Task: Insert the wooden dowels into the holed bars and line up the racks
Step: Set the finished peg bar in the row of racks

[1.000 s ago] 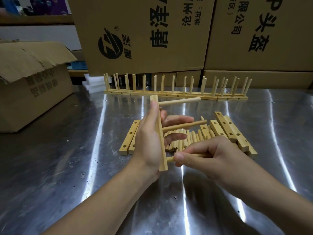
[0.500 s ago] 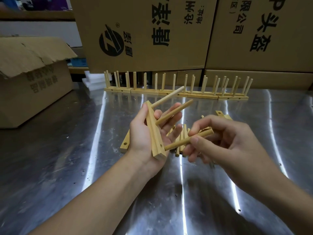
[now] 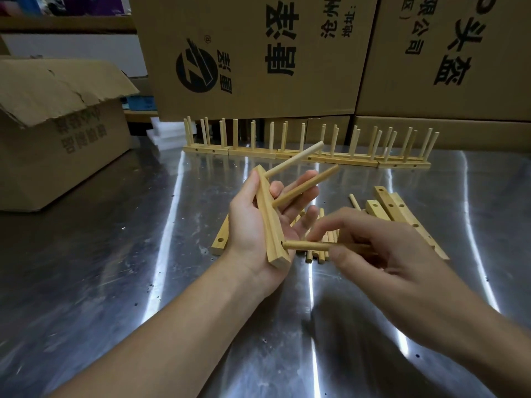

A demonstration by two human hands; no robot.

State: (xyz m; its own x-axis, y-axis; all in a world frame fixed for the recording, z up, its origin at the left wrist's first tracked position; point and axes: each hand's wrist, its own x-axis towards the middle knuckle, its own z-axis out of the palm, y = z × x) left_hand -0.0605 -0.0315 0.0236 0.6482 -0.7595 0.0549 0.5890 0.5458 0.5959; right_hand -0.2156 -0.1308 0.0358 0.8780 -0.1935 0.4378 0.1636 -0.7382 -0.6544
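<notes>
My left hand (image 3: 253, 225) grips a holed wooden bar (image 3: 270, 222) held on edge above the steel table. Two dowels stick out of the bar's upper part, the top dowel (image 3: 293, 160) and the second dowel (image 3: 304, 186), both pointing up and right. My right hand (image 3: 382, 248) pinches a third dowel (image 3: 309, 245), whose tip sits at the bar's lowest hole. Under my hands lie loose dowels (image 3: 319, 254) and spare holed bars (image 3: 399, 211). A row of finished racks (image 3: 304, 156) stands along the table's back.
An open cardboard box (image 3: 57, 133) sits at the left. Large printed cartons (image 3: 258, 53) form a wall behind the racks. White foam blocks (image 3: 166, 133) lie at the back left. Another holed bar (image 3: 219, 239) pokes out below my left hand. The steel table (image 3: 115, 282) reaches to the near edge.
The bar has been tilted and lifted slightly. My right hand has brought the third dowel level, and its tip now meets the bar's lowest hole.
</notes>
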